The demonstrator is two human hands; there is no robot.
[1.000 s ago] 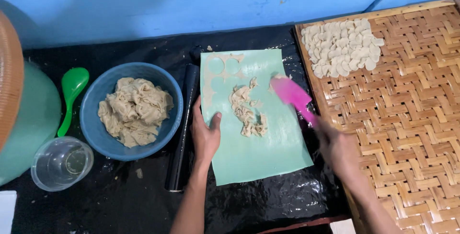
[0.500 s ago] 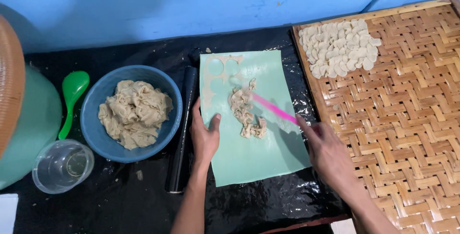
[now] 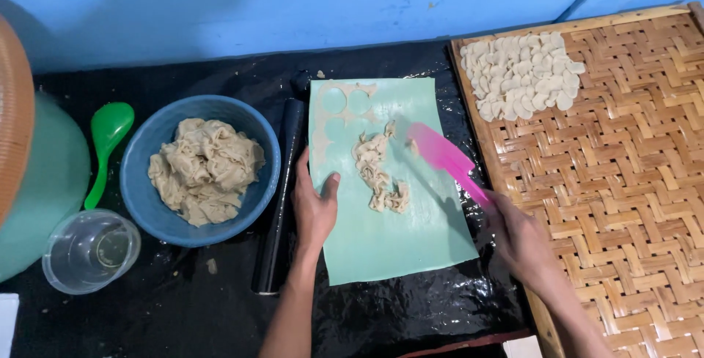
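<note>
The left hand (image 3: 314,208) is lying flat and unclenched on the pale green rectangular mat (image 3: 411,244), pinning its left edge. The right hand (image 3: 522,237) is gripping the pink flat plastic scraper (image 3: 440,154), its handle end hidden in the fist. The blade is hovering just beside the crumpled beige dough scraps (image 3: 378,171) mid-mat; contact is unclear.

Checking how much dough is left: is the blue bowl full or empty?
Roughly full. The blue bowl holds a crumpled heap of beige dough that covers its bottom and rises to about the rim.
</note>
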